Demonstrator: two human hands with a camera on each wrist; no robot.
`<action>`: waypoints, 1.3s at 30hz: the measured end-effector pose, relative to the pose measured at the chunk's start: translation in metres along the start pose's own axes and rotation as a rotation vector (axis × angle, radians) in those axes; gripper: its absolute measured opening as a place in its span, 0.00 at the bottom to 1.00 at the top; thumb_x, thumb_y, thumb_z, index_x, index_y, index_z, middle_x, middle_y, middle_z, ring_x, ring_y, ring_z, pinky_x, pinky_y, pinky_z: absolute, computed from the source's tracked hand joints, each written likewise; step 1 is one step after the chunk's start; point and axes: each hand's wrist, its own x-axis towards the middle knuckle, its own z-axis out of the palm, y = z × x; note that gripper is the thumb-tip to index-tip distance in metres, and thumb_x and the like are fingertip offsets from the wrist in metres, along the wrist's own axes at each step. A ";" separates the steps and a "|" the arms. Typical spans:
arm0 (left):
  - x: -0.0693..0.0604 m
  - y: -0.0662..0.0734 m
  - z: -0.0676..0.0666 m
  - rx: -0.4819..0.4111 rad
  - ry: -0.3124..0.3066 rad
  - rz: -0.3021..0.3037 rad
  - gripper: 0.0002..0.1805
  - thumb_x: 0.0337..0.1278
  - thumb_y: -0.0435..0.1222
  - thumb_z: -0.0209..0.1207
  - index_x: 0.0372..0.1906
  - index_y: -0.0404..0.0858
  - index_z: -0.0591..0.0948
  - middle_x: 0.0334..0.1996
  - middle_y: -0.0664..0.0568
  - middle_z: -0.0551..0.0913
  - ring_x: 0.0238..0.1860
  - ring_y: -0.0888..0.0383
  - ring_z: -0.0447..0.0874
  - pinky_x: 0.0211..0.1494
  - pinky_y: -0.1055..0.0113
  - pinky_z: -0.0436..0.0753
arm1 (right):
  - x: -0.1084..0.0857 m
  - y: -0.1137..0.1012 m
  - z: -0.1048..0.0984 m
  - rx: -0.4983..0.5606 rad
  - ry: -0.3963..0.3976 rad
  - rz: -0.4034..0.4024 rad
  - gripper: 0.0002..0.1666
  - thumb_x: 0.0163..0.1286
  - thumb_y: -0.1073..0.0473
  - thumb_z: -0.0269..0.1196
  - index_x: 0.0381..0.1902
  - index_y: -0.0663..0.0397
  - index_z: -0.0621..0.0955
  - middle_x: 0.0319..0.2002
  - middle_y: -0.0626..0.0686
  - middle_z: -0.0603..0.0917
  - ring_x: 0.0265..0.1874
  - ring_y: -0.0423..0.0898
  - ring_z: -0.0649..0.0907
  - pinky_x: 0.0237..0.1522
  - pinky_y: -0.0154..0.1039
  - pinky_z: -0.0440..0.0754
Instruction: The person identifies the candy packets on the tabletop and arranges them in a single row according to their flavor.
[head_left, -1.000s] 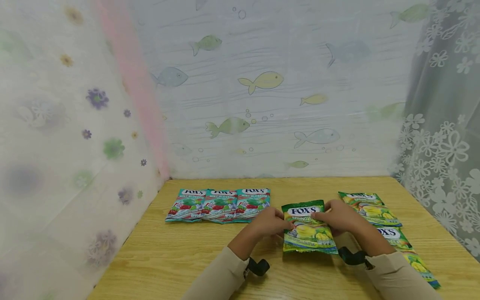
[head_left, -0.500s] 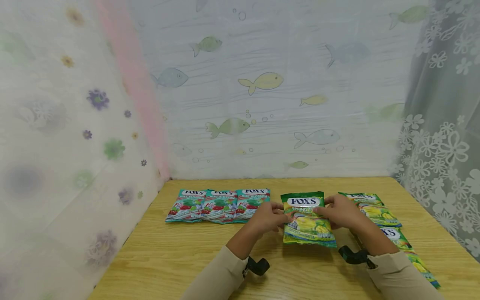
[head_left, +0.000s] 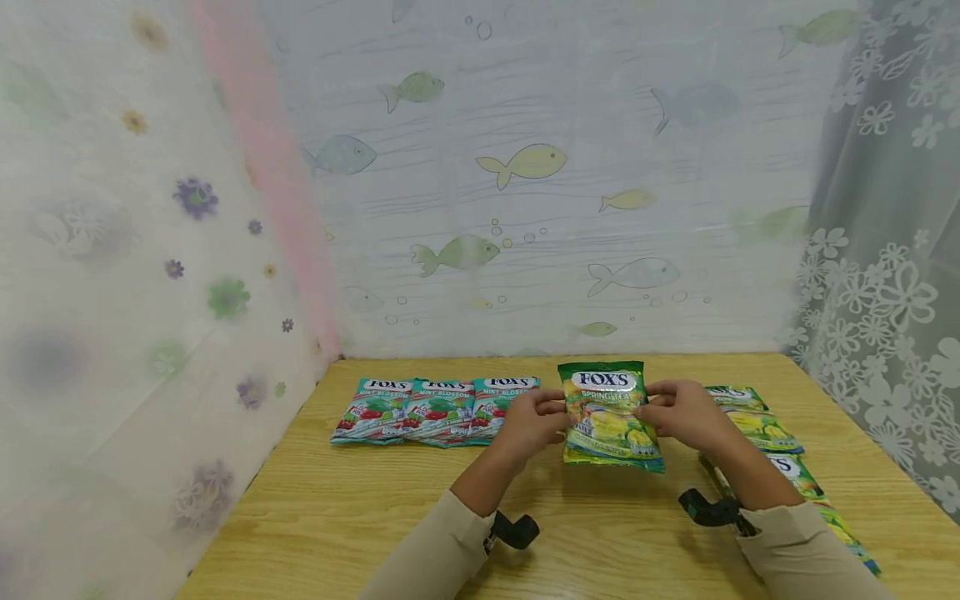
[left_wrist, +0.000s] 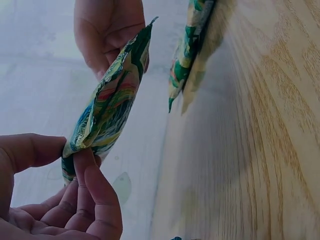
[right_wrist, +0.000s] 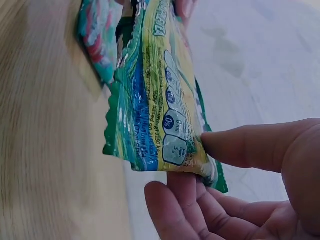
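Observation:
A green and yellow Fox's Spring Tea candy bag [head_left: 606, 425] is held above the table, front toward me and top edge up. My left hand [head_left: 529, 428] pinches its left side between thumb and fingers. On the opposite side, my right hand [head_left: 688, 412] pinches the right edge. The left wrist view shows the bag [left_wrist: 107, 102] from its side, with the left thumb on one face and fingers on the other. In the right wrist view, nutrition marks show on the bag [right_wrist: 162, 100], gripped at its lower corner by the right thumb and fingers.
Three teal Mint Blossom candy bags lie in an overlapping row at the back left, the rightmost bag [head_left: 504, 408] beside my left hand. More Spring Tea bags lie at the right, one bag [head_left: 761, 427] partly behind my right hand. Patterned walls border the wooden table [head_left: 337, 508].
Both hands have lifted the Spring Tea bag higher and slightly away from me, and it stands more upright. The bags lying on the table have not moved.

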 end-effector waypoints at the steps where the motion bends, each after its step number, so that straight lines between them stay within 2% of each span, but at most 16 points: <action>1: 0.000 0.001 0.000 -0.015 0.001 0.003 0.30 0.66 0.37 0.67 0.71 0.37 0.75 0.60 0.44 0.83 0.50 0.56 0.88 0.56 0.52 0.88 | 0.000 0.000 0.000 0.018 0.003 0.003 0.40 0.76 0.54 0.64 0.73 0.75 0.65 0.59 0.72 0.80 0.49 0.56 0.87 0.48 0.51 0.89; 8: 0.000 0.005 -0.001 -0.116 0.016 0.024 0.26 0.68 0.34 0.65 0.69 0.38 0.77 0.62 0.42 0.81 0.54 0.53 0.87 0.59 0.49 0.86 | 0.000 -0.004 -0.001 0.123 0.032 0.030 0.40 0.78 0.53 0.62 0.77 0.71 0.63 0.67 0.74 0.72 0.57 0.60 0.84 0.46 0.47 0.90; 15: 0.000 0.005 -0.003 -0.180 0.024 0.039 0.27 0.67 0.33 0.65 0.70 0.37 0.77 0.64 0.42 0.81 0.57 0.49 0.87 0.59 0.50 0.86 | 0.000 -0.004 -0.001 0.138 0.068 -0.028 0.36 0.78 0.56 0.61 0.77 0.65 0.66 0.68 0.72 0.71 0.63 0.63 0.80 0.51 0.47 0.89; 22: 0.001 0.003 -0.005 -0.198 0.007 0.083 0.28 0.66 0.30 0.65 0.70 0.39 0.77 0.64 0.43 0.80 0.57 0.49 0.87 0.56 0.58 0.88 | 0.002 -0.001 0.000 0.140 0.086 -0.071 0.37 0.78 0.60 0.61 0.79 0.61 0.64 0.72 0.72 0.69 0.67 0.67 0.76 0.51 0.44 0.88; 30: 0.005 0.001 -0.004 -0.194 0.017 0.116 0.25 0.66 0.30 0.64 0.68 0.40 0.79 0.65 0.47 0.79 0.63 0.52 0.84 0.60 0.60 0.86 | 0.005 0.002 0.001 0.206 0.076 -0.081 0.41 0.78 0.62 0.60 0.83 0.55 0.58 0.77 0.69 0.64 0.72 0.69 0.71 0.54 0.44 0.87; 34: 0.007 -0.003 -0.002 -0.184 0.021 0.118 0.24 0.67 0.29 0.62 0.67 0.39 0.79 0.65 0.46 0.79 0.65 0.52 0.82 0.61 0.60 0.85 | 0.005 0.006 0.002 0.195 0.063 -0.099 0.43 0.77 0.64 0.60 0.84 0.54 0.56 0.78 0.68 0.61 0.73 0.71 0.68 0.57 0.46 0.86; 39: 0.007 -0.005 -0.004 -0.180 0.039 0.121 0.25 0.67 0.29 0.61 0.68 0.37 0.78 0.66 0.45 0.80 0.66 0.51 0.81 0.63 0.59 0.84 | 0.009 0.008 0.009 0.196 0.040 -0.107 0.43 0.77 0.66 0.60 0.84 0.53 0.55 0.80 0.67 0.59 0.74 0.73 0.66 0.63 0.55 0.82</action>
